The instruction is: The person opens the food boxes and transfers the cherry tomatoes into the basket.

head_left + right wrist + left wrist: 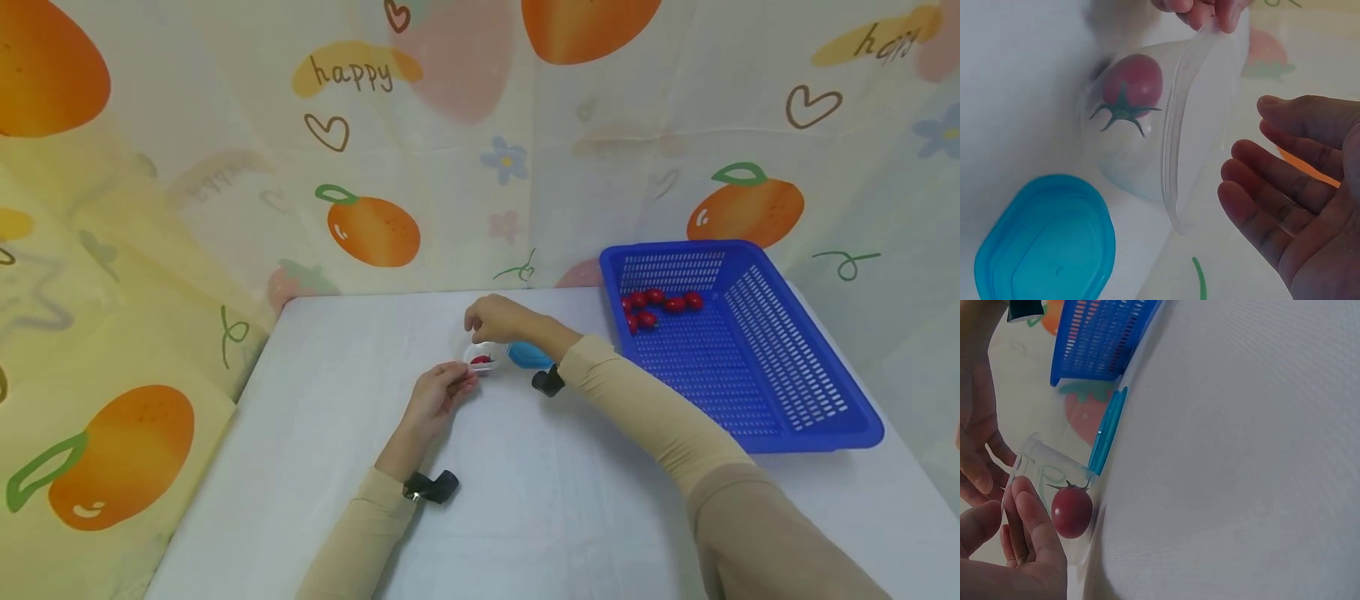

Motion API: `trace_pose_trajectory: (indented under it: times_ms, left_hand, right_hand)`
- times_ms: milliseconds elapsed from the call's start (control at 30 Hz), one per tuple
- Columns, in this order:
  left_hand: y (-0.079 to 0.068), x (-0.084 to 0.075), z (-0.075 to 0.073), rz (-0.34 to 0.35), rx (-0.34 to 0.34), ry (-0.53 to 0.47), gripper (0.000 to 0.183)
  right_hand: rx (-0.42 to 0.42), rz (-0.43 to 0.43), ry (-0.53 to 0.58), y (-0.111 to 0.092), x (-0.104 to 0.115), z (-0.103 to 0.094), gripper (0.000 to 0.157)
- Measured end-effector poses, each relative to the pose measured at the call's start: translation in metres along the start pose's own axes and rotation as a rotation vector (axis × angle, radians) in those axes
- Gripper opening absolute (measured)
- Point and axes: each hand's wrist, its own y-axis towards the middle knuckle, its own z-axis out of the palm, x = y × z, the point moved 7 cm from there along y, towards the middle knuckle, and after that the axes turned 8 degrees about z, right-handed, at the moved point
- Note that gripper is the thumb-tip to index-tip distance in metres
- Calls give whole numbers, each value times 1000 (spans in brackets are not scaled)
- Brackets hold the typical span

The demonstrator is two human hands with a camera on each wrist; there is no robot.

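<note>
A small clear plastic container [1135, 178] stands on the table with one cherry tomato [1072, 511] inside, its green stem attached. My left hand [435, 398] pinches the container's rim between thumb and fingers. Above the container's mouth hovers my right hand [504, 318]; in the right wrist view its fingers [1254, 215] are spread loosely and hold nothing. Just right of the container lies a blue lid [529, 356], partly hidden by the right wrist in the head view.
On the right side of the table sits a blue perforated basket [776, 367]. Several cherry tomatoes [675, 305] lie at its back left corner. A printed cloth [450, 167] hangs behind the white table [517, 517].
</note>
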Motion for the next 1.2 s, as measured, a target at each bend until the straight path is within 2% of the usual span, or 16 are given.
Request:
trace_pose_trajectory:
  times_ms: [167, 400, 800, 1200]
  left_hand:
    - [0, 0, 1, 6, 5, -1, 34]
    - [1, 0, 2, 40, 19, -19, 17]
    - [2, -2, 3, 33, 28, -32, 13]
    - [1, -1, 3, 28, 32, -31, 11]
  right_hand:
    - [23, 7, -19, 3, 0, 7, 26]
    - [71, 61, -74, 12, -5, 24, 24]
    - [104, 98, -100, 18, -7, 36, 23]
    - [110, 73, -144, 24, -7, 45, 15]
